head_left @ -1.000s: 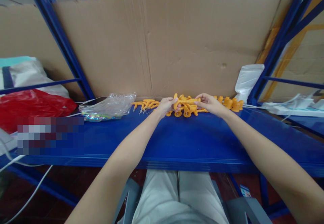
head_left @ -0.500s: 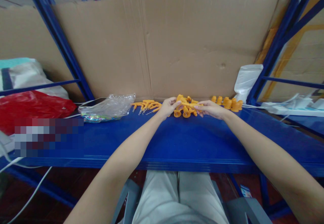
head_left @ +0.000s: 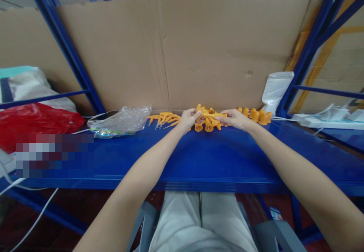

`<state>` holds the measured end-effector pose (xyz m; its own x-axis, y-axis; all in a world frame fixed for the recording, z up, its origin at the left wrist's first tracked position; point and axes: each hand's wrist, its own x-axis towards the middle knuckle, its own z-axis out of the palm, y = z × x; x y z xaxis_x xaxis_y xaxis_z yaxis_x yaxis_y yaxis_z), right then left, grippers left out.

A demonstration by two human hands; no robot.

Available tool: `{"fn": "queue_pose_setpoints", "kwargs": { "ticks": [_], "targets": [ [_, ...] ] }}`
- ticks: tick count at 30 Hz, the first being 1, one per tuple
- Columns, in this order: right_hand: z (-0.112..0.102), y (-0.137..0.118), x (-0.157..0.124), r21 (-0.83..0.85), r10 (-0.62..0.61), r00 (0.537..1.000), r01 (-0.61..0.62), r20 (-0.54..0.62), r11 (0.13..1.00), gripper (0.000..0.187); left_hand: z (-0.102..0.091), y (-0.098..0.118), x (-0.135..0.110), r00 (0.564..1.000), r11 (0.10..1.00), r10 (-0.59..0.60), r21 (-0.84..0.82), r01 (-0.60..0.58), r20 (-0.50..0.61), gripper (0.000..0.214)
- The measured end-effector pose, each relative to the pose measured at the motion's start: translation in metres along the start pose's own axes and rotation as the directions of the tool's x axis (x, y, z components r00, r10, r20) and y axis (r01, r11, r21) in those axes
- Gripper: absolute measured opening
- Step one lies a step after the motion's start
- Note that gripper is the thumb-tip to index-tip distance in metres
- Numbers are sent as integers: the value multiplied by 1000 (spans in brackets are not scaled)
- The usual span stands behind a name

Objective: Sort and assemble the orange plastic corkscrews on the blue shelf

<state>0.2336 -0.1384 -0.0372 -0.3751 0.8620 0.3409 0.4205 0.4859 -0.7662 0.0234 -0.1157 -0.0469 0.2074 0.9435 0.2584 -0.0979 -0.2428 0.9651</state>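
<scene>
Between my two hands lies an orange plastic corkscrew (head_left: 212, 114), held roughly level just above the bench. My left hand (head_left: 188, 120) pinches its handle end at the left. At the right end the fingers of my right hand (head_left: 236, 119) are closed on it. Behind and below it is a cluster of assembled orange corkscrews, with two round flared bases (head_left: 209, 128) facing me. Left of my left hand lie several orange handles (head_left: 166, 116) with bare metal spirals. Several orange bell-shaped caps (head_left: 263, 117) stand beyond my right hand.
A clear plastic bag (head_left: 122, 121) with colourful contents lies left on the blue bench (head_left: 210, 161). A red bag (head_left: 40, 123) is farther left. A white pouch (head_left: 277, 90) leans at the back right, near a white power strip (head_left: 327, 121). Cardboard (head_left: 213, 51) walls off the back.
The handle end by my left hand now stands up more plainly. My right hand's fingers have closed in more around the corkscrew's right end. The loose parts lie as before.
</scene>
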Motion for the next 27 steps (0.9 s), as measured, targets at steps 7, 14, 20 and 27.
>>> {"fn": "queue_pose_setpoints", "kwargs": {
  "ticks": [7, 14, 20, 27],
  "targets": [
    [-1, 2, 1, -200, -86, 996, 78, -28, 977, 45, 9, 16, -12, 981, 983, -170, 52, 175, -92, 25],
    [4, 2, 2, -479, -230, 973, 188, -30, 857, 38, 4, 15, -12, 963, 965, -252, 56, 258, -96, 29],
    [6, 6, 0, -163, -68, 995, 56, -72, 985, 36, -1, 11, -12, 982, 984, -181, -10, 180, -49, 20],
    [3, 8, 1, 479, 275, 949, -316, 156, 819, 38, -3, 4, -7, 991, 994, -63, -91, 53, -115, 18]
  ]
}}
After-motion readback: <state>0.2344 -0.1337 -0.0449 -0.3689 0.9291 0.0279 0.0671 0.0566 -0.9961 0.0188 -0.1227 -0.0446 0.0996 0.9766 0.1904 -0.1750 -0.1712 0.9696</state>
